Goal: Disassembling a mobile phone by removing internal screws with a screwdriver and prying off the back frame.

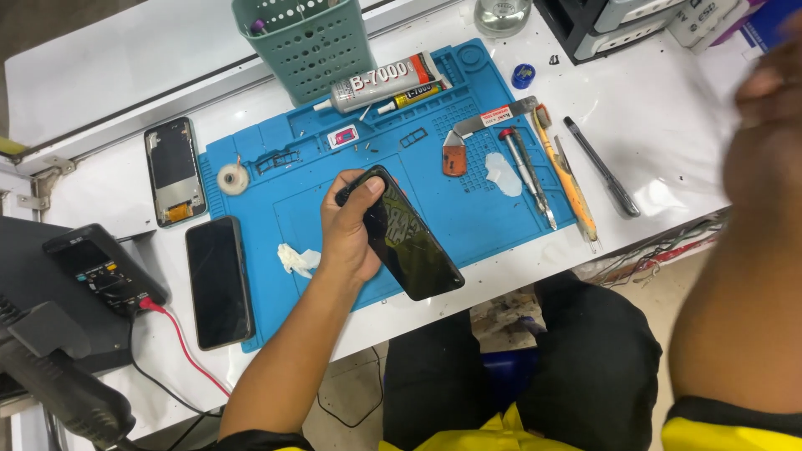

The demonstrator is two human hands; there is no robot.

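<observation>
Firmly, left hand (351, 230) gripping black phone (409, 238)

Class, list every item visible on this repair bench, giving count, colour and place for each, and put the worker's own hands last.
Work mat: one, blue, centre of the white table.
Held phone: one, black, glossy, over the mat, in the left hand.
Dark phone: one, black, face up at the mat's left edge.
Opened phone frame: one, black, left of the mat.
Glue tubes: two, one large and grey, one small and yellow, mat's top edge.
Basket: one, green, behind the mat.
Hand tools: several, mixed colours, right of the mat.
Multimeter: one, black, far left, red lead.
Tissue: one, white, on the mat.
Left hand: grips the held phone.
Right hand: raised, blurred, at the right edge.
</observation>
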